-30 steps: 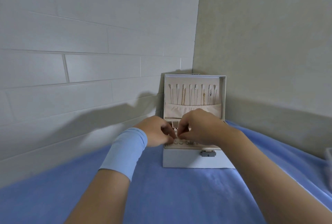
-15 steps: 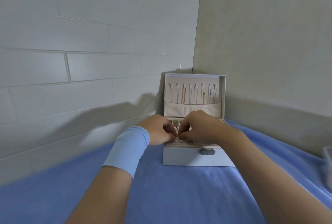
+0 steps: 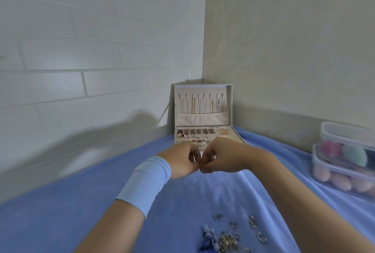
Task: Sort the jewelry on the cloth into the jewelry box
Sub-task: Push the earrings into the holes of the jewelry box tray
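Observation:
The white jewelry box (image 3: 230, 106) stands open in the wall corner on the blue cloth (image 3: 81, 212). Necklaces hang in its lid, and earrings and pearls fill the tray compartments (image 3: 194, 138). My left hand (image 3: 182, 161), with a light blue wristband, and my right hand (image 3: 223, 157) hover just in front of the box. Both have curled fingers, and their fingertips meet. I see nothing between the fingers. A loose jewelry pile (image 3: 225, 240) of rings, chains and blue pieces lies on the cloth near me, under my right forearm.
Two stacked clear plastic containers (image 3: 345, 157) of pink and teal makeup sponges sit at the right edge. Walls close in behind and to the left of the box. Bare cloth stretches to the left of my arms.
Both hands have pulled back from the box tray toward me. My view has tilted down, bringing the jewelry pile and the plastic containers into sight.

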